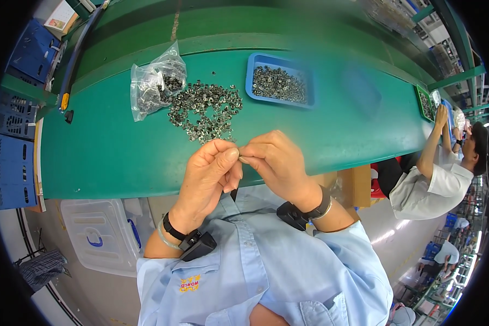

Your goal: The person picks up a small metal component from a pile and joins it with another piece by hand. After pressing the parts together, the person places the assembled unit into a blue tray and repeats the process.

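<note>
My left hand (214, 167) and my right hand (273, 163) meet fingertip to fingertip over the near edge of the green table. Both are closed in a pinch. Between the fingertips there is a tiny dark piece, mostly hidden, too small to name. Just beyond my hands lies a loose heap of small metal parts (205, 108), silver and black. Behind its left side, a clear plastic bag (146, 89) holds more of these parts. To the right, a blue tray (250, 81) is filled with similar small parts.
The green table (108, 157) stretches across, with a raised ledge behind. Blue crates (12, 174) stand at the left. A lidded clear bin (95, 233) and a cardboard box (355, 186) are below the table. At far right a co-worker (434, 185) works by a green tray (425, 103).
</note>
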`<control>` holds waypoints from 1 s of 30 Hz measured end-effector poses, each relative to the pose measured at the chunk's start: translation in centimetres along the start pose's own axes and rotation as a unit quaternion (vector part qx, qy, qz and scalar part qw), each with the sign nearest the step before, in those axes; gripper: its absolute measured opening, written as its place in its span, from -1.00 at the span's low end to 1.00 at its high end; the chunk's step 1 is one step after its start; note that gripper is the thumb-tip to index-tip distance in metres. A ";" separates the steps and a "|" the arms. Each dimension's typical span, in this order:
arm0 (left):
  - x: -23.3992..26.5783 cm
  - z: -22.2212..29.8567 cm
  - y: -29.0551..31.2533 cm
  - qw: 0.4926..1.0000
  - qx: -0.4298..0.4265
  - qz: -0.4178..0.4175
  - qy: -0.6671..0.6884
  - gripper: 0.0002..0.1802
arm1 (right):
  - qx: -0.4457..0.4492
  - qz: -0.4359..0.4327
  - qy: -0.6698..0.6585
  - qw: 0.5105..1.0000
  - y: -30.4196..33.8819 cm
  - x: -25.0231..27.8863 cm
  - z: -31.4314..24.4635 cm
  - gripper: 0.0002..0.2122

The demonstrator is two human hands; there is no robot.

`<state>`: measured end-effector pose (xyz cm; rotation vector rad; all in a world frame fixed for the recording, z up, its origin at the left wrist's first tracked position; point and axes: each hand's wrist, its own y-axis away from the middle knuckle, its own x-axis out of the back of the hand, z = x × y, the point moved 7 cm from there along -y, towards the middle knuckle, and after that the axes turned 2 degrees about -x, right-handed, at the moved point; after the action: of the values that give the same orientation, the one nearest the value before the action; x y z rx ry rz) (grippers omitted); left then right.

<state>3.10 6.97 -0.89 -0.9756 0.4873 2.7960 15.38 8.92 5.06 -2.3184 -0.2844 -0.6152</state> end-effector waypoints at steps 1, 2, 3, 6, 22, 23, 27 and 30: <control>0.1 -0.1 0.0 1.000 0.000 0.000 0.000 -0.81 | -0.002 0.002 -0.005 1.000 0.1 0.0 0.0 -0.83; 0.0 -0.1 -0.1 1.000 0.000 -0.006 0.009 -0.81 | -0.004 0.005 -0.009 1.000 0.1 0.1 0.0 -0.83; -0.1 -0.2 -0.1 1.000 0.000 -0.013 0.019 -0.82 | -0.004 0.005 -0.009 1.000 0.2 0.1 0.0 -0.83; -0.5 -0.6 -0.2 0.997 -0.001 -0.039 0.061 -0.83 | -0.004 0.016 -0.036 0.999 0.4 0.2 -0.1 -0.82; -1.7 0.2 0.1 1.000 -0.027 0.007 0.001 -0.84 | 0.001 0.017 -0.029 0.999 0.4 1.5 0.2 -0.83; -2.1 -0.1 0.2 0.999 -0.006 -0.019 0.050 -0.84 | 0.002 0.017 -0.030 0.999 0.5 1.5 0.1 -0.83; -2.8 -0.6 0.3 0.989 0.017 -0.074 0.129 -0.84 | -0.031 0.013 -0.116 0.993 0.7 1.6 0.4 -0.85; -2.9 -0.6 0.3 0.987 0.016 -0.087 0.136 -0.83 | -0.014 0.009 -0.121 0.993 0.4 1.6 0.1 -0.84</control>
<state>5.67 6.42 0.55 -1.3309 0.4517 2.5066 16.98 8.80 5.58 -2.4205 -0.3687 -0.3309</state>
